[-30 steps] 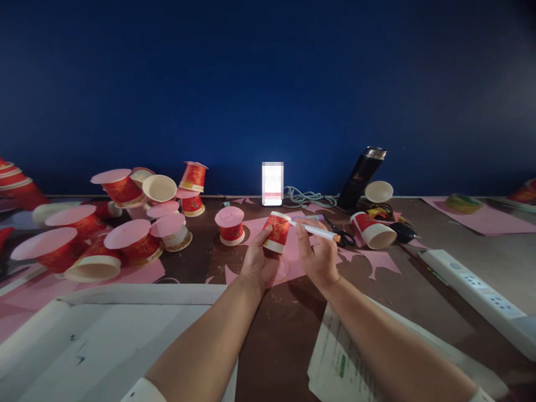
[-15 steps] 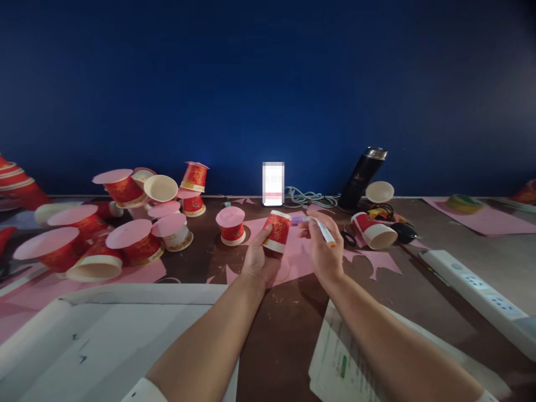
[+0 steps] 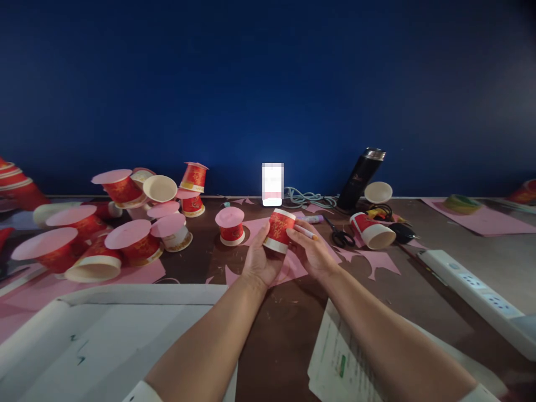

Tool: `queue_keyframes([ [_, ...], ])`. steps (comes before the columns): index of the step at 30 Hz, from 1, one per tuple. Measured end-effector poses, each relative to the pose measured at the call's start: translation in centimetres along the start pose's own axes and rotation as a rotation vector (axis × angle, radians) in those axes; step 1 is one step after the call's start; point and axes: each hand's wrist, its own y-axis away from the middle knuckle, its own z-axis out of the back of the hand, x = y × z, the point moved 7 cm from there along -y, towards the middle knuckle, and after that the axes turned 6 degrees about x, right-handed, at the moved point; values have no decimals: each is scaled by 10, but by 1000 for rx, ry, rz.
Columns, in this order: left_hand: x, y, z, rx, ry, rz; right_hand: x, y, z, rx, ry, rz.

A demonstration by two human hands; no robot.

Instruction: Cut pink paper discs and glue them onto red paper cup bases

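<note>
A red paper cup [image 3: 278,230] with gold print is held upside down, its white rim at the bottom, in my left hand [image 3: 260,259]. At the cup's right side, my right hand [image 3: 312,251] has a slim white and orange pen [image 3: 306,231] between its fingers, and its fingertips are at the cup. Behind that hand a purple marker [image 3: 310,219] lies on the pink paper [image 3: 296,268]. To the left, an inverted red cup [image 3: 231,233] carries a pink paper disc [image 3: 229,216].
Several cups with pink discs [image 3: 128,234] crowd the left. Black scissors [image 3: 343,239], a tipped cup [image 3: 372,231], a leaning black bottle [image 3: 360,178] and a power strip [image 3: 473,285] are at right. A lit phone [image 3: 272,184] stands behind; a white box lid [image 3: 125,346] lies front left.
My right hand has moved left to the cup with the pen. The purple marker and the scissors now show more fully. The held cup has shifted slightly.
</note>
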Motion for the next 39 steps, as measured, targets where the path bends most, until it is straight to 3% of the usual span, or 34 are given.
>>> queue_keyframes([
  [6, 12, 6, -15, 134, -160, -5, 3, 1, 15, -170, 151, 92],
  [9, 13, 3, -6, 81, -198, -20, 8, -1, 17, -162, 344, 189],
  [13, 9, -3, 10, -51, -193, -18, 29, 5, 23, -290, 621, 449],
  [18, 7, -2, 16, -181, -148, -42, 57, 22, 5, -247, 795, 666],
  [22, 6, 0, 15, -165, -179, -64, 72, 39, -20, -159, 1037, 825],
  [32, 8, -1, 12, -33, -277, -68, 72, 36, -17, -244, 1114, 757],
  [39, 8, -2, 10, 4, -306, -67, 70, 35, -18, -214, 1114, 754],
])
